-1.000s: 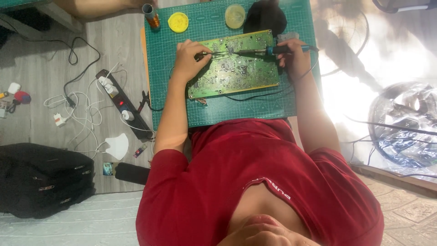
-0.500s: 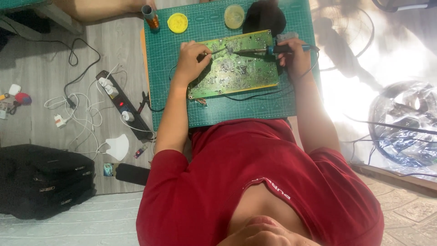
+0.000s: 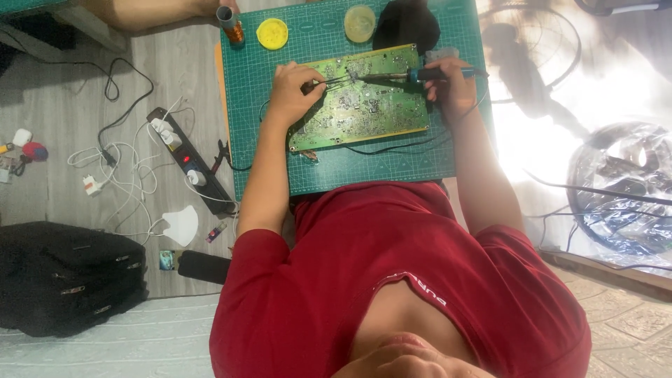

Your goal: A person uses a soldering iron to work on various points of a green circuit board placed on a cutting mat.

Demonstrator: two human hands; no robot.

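While little has shifted since a second ago, the left hand [image 3: 297, 91] still pinches thin metal tweezers [image 3: 334, 83] over the green rectangular circuit board [image 3: 360, 98] — flat on the green cutting mat [image 3: 350, 171]. The right hand [image 3: 448, 87] stays clenched around the blue-handled soldering iron [image 3: 420, 73] — tip at the same joint, so work continues there.

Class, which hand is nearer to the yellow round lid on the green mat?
Left. The left hand, holding tweezers, is close by the yellow lid; the right hand, gripping the soldering iron, is across the circuit board.
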